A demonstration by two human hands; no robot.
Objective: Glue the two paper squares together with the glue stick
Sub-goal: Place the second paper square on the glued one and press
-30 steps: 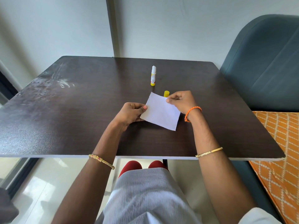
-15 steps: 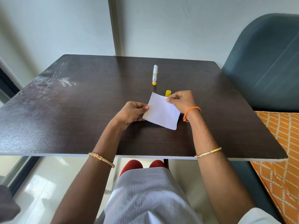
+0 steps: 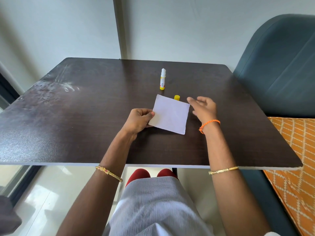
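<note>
Two hands work over the dark table (image 3: 85, 126), and nearest me my left hand (image 3: 139, 120) has its grip closed on the left edge of the paper squares (image 3: 170, 114), thumb on top and fingers curled under. They look like one white sheet from here, with a thin second edge showing along the right and lower sides, so I judge the two squares are already laid one on the other. The stack sits just above the table or resting on it; I cannot tell which.

My right hand (image 3: 202, 108) hovers just off the right edge of the paper, fingers spread and loose, its grip open and holding nothing. It is blurred, so I won't say more of how the fingers lie.

Just beyond the top edge of the paper lies the yellow cap (image 3: 177, 97), touching or nearly touching that edge. Farther back the glue stick (image 3: 163, 79) stands upright and uncapped, well apart from both hands. Off to the right is a blue-grey chair (image 3: 279, 65).

As I read it, the gluing step is over and the pressing step is in hand. The next move calls for a flat palm or fingers smoothing the top square from the held edge outward, keeping the corners lined up, then capping the stick.
</note>
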